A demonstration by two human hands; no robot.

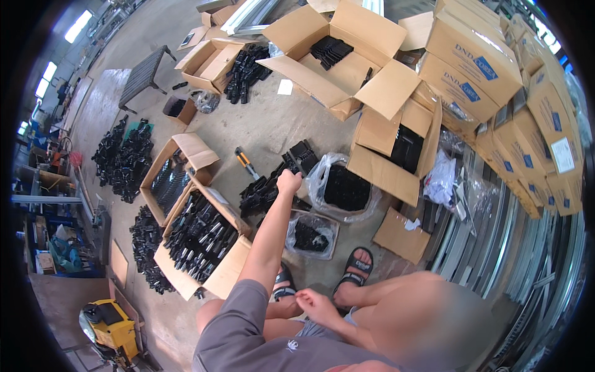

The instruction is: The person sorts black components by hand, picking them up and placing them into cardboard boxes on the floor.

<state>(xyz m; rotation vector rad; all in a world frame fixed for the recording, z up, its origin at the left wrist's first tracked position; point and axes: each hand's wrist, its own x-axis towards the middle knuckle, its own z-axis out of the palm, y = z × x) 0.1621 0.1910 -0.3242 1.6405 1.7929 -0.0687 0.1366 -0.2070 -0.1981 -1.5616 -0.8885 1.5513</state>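
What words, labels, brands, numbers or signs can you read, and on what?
Stacked cartons: dark lettering beside blue diamond-shaped marks; wording not copied here.
White label on a right-hand carton: too small to read.
Sandal: pale strap print, too small to read.
Grey shirt: small white emblem, no legible words.

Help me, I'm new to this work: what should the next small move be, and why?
Probably secure a piece from the pile of black parts with the left hand: it is stretched out to the pile, though its grip is unclear, and the right hand looks empty.
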